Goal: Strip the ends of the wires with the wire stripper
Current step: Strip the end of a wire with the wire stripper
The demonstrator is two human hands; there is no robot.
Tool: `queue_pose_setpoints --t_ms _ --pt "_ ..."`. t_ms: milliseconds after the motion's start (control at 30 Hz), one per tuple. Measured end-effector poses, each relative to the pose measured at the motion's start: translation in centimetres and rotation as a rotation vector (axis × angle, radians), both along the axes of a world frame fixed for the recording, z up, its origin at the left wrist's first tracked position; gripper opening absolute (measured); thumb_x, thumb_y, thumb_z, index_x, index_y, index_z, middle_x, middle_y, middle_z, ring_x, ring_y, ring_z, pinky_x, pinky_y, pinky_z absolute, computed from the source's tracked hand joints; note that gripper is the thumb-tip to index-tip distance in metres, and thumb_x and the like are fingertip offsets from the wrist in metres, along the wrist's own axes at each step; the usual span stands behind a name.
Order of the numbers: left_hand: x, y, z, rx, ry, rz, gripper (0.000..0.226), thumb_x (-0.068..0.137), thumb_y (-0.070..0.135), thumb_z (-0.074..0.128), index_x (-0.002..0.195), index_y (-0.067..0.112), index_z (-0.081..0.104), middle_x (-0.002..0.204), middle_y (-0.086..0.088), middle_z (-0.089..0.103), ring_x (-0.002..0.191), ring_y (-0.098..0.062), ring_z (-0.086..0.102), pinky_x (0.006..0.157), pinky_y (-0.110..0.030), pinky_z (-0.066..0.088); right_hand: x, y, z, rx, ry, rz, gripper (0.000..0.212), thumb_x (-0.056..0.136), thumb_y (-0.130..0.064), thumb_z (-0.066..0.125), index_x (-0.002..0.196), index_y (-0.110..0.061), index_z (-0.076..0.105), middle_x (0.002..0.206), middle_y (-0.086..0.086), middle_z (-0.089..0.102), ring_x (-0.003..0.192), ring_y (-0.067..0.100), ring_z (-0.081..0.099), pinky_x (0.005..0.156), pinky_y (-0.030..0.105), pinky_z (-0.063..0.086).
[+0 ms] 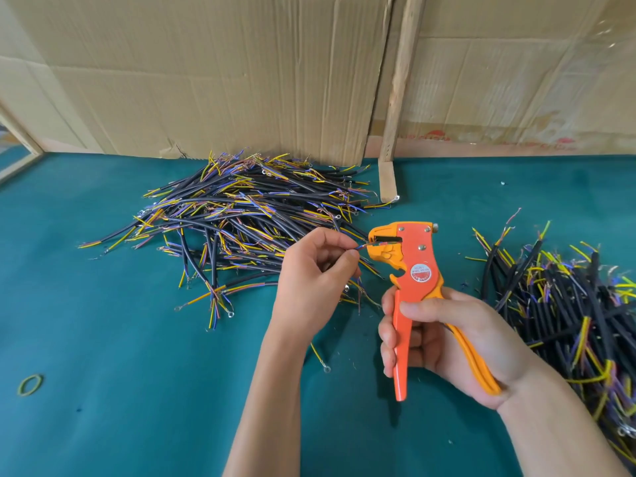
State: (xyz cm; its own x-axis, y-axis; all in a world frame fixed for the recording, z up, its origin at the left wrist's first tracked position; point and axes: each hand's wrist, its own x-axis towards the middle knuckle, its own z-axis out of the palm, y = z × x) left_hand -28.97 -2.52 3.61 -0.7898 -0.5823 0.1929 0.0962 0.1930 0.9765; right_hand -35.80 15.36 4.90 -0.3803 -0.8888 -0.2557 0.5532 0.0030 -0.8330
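Rubber band (30, 385): lies alone on the green bench (137, 425) at the lower left of the frame, well apart from the work; probably off a bundle of wires.

Left pile (241, 218): black-sheathed cables with yellow, blue and brown cores, heaped at centre left near the cardboard wall (206, 80). It sits just beyond the left hand, likely so that hand can draw from it or drop into it; which of the two cannot be told.

Left hand (315, 270): fingers curled, thumb and forefinger pinching one thin wire (359, 247) close to its tip. The short grip probably keeps the end stiff enough to aim.

Wire end: points right, its tip at the mouth of the stripper's head, just at or between the jaws; how deep it sits is too small to tell.

Wire stripper (418, 266): orange, upright at centre, head turned left toward the wire.

Right hand (444, 339): wrapped round both handles, thumb across the front. The handles look spread, so the squeeze seems not yet made.

Right pile (568, 304): a second heap of similar cables at the right edge of the frame, beside the tool hand.
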Motion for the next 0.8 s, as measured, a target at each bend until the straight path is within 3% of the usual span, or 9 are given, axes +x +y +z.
queue_pose_setpoints --t_ms 167,333,467,567,700,800 --pt "-0.1 0.1 0.1 -0.028 -0.006 0.074 0.014 0.091 -0.001 0.063 0.089 0.011 0.069 0.062 0.005 0.069 0.057 -0.005 0.063 0.059 -0.013 0.047 -0.5 0.1 -0.4 -0.042 -0.057 -0.047 0.057 0.070 -0.015 0.082 0.120 0.001 0.061 0.096 0.038 0.062 0.077 0.047 0.064 0.074 0.056 0.055" --pt "-0.3 0.0 0.2 -0.040 0.001 0.134 0.019 0.090 0.000 0.062 0.084 0.016 0.068 0.060 0.008 0.065 0.056 -0.007 0.058 0.055 -0.013 0.044 -0.8 0.6 -0.4 -0.073 -0.091 -0.087 0.061 0.070 0.004 0.066 0.130 -0.003 0.058 0.114 0.045 0.060 0.085 0.051 0.066 0.077 0.057 0.056" --pt "-0.5 0.1 -0.1 -0.134 -0.002 0.129 0.016 0.092 0.001 0.060 0.087 0.015 0.066 0.059 -0.004 0.057 0.058 -0.021 0.050 0.057 -0.025 0.042 -0.5 0.6 -0.3 -0.049 -0.082 -0.068 0.047 0.080 0.001 0.061 0.126 -0.011 0.067 0.121 0.042 0.061 0.098 0.055 0.066 0.084 0.065 0.054" --pt "-0.7 0.1 -0.3 -0.196 -0.010 0.126 0.016 0.093 0.003 0.060 0.088 0.017 0.066 0.065 -0.014 0.058 0.064 -0.033 0.052 0.059 -0.030 0.041 -0.1 0.2 -0.2 -0.011 -0.090 -0.062 0.040 0.079 -0.004 0.065 0.119 -0.010 0.070 0.115 0.041 0.063 0.095 0.055 0.066 0.081 0.066 0.054" --pt "-0.7 0.1 -0.4 -0.204 -0.022 0.130 0.016 0.093 0.004 0.062 0.088 0.018 0.067 0.068 -0.013 0.062 0.067 -0.035 0.056 0.059 -0.031 0.042 0.4 -0.5 -0.1 0.004 -0.076 -0.073 0.048 0.083 -0.010 0.068 0.131 -0.006 0.061 0.096 0.032 0.063 0.078 0.044 0.064 0.074 0.059 0.055" --pt "-0.5 0.1 -0.4 -0.179 -0.026 0.115 0.016 0.092 0.003 0.063 0.089 0.018 0.068 0.070 -0.006 0.069 0.068 -0.027 0.064 0.064 -0.034 0.050 0.6 -0.7 0.1 -0.006 -0.048 -0.077 0.047 0.084 -0.007 0.068 0.131 -0.006 0.061 0.091 0.028 0.060 0.075 0.041 0.061 0.073 0.058 0.055"
